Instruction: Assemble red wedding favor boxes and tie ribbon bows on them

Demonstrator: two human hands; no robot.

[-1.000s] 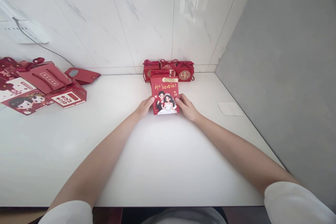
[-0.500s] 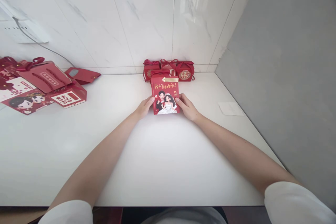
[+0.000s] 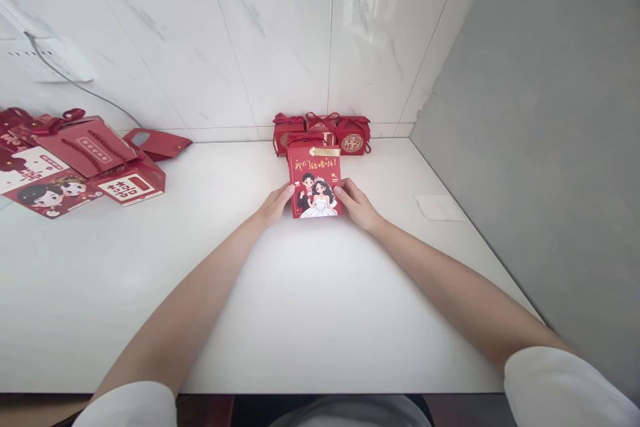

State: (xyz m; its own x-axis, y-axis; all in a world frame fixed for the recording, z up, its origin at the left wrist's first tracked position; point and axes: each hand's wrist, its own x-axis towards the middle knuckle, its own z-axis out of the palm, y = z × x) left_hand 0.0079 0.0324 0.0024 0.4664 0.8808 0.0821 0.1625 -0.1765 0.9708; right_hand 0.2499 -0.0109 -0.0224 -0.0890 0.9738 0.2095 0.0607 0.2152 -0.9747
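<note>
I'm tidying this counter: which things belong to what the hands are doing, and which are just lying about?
In hand: couple-print red box, gripped at its sides by left hand and right hand.

Lying about: three small red boxes behind it; pile of red boxes far left; paper slip; wall cable.

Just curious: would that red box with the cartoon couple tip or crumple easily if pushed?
The red box looks like thin card: probably light, easily dented. Held upright between left hand and right hand, it seems tall and shallow, so a high push may tip it.
</note>
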